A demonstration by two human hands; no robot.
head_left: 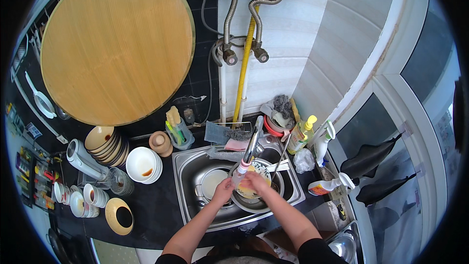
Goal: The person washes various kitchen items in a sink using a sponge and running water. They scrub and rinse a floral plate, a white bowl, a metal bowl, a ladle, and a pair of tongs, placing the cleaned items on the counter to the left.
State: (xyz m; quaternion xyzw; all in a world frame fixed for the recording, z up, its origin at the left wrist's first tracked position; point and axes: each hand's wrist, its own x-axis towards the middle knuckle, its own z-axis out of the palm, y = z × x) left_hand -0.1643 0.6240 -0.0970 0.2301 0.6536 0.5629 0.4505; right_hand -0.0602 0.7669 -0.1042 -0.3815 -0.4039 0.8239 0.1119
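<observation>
Both my hands meet over the steel sink, just below the tap. The tap's spout ends in a pink and white nozzle. My left hand has its fingers closed at a pale, see-through thing under the nozzle; its kind is unclear. My right hand reaches to the same spot from the right, its fingers blurred. Below it, a patterned bowl sits in a round metal basin, partly hidden by my hands. A white bowl lies in the sink's left side.
Stacked white bowls, brown-rimmed bowls and a tan dish stand on the left counter. A detergent bottle and spray bottles line the right side. A large round wooden board rises behind.
</observation>
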